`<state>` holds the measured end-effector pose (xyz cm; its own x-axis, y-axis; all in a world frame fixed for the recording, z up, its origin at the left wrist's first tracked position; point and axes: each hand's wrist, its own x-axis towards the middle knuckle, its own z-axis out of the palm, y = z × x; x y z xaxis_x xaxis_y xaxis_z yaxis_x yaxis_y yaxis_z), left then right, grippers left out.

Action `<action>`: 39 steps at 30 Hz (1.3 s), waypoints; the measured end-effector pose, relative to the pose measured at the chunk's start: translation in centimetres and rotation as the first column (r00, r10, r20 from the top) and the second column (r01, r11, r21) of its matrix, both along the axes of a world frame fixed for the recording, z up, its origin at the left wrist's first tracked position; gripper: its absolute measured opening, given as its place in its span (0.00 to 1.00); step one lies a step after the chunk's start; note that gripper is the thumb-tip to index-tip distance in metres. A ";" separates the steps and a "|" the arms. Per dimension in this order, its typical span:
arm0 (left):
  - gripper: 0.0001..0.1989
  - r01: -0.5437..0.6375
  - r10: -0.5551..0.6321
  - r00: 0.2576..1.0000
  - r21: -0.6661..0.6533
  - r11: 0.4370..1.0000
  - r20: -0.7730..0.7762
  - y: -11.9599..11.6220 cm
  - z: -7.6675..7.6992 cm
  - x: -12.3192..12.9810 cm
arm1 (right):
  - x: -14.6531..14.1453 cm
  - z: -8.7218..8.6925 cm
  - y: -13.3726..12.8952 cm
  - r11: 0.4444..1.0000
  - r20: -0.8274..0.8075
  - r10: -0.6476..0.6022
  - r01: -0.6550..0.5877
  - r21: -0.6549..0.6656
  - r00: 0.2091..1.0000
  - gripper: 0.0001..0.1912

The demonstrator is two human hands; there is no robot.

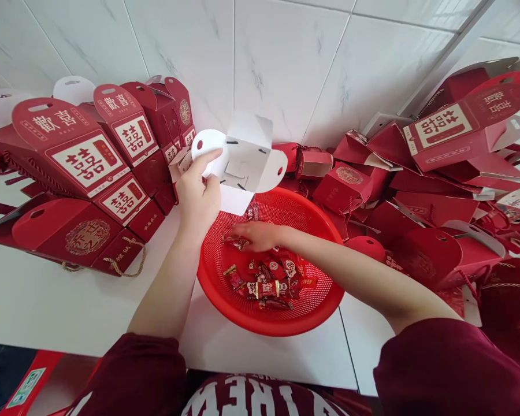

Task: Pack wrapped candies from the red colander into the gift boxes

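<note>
My left hand (199, 188) grips a flap of an opened gift box (251, 164), whose white inside faces me above the far rim of the basket. The box's flaps stand spread and its inside looks bare. Reaching into the red plastic basket (271, 326), my right hand (257, 236) has its fingers closed around wrapped candies (238, 241) at the far left of the bowl. Several more wrapped candies (267, 289) in red and gold lie on the basket's bottom. My right fingertips are partly hidden.
Folded red gift boxes (86, 162) stand stacked in rows on the left. A loose heap of red boxes (433, 202) fills the right side. Behind is a tiled wall (286, 63). The white table (99, 306) carries everything, with a seam right of the basket.
</note>
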<state>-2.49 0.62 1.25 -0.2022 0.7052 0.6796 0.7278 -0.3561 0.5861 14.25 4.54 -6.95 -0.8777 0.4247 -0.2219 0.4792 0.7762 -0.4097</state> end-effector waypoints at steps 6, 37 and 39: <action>0.26 0.023 -0.021 0.998 -0.037 0.999 0.058 0.5 -0.3 -0.1 | -0.5 1.7 0.5 0.979 0.067 0.147 -0.136 -0.149 0.987 0.16; 0.23 0.085 -0.097 0.991 -0.128 0.988 -0.093 -0.2 0.0 0.9 | 7.0 5.1 -2.1 0.910 -0.043 -0.397 0.399 0.114 0.917 0.22; 0.23 0.098 -0.109 0.991 -0.123 0.988 -0.083 -0.2 0.0 0.9 | 7.4 4.2 -1.6 0.901 0.051 -0.416 0.404 0.158 0.908 0.21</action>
<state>-1.56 0.44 1.25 -0.0663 0.7959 0.6018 0.7421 -0.3638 0.5629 21.61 2.98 -2.71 -0.6006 0.7750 -0.1965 0.7944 0.5506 -0.2565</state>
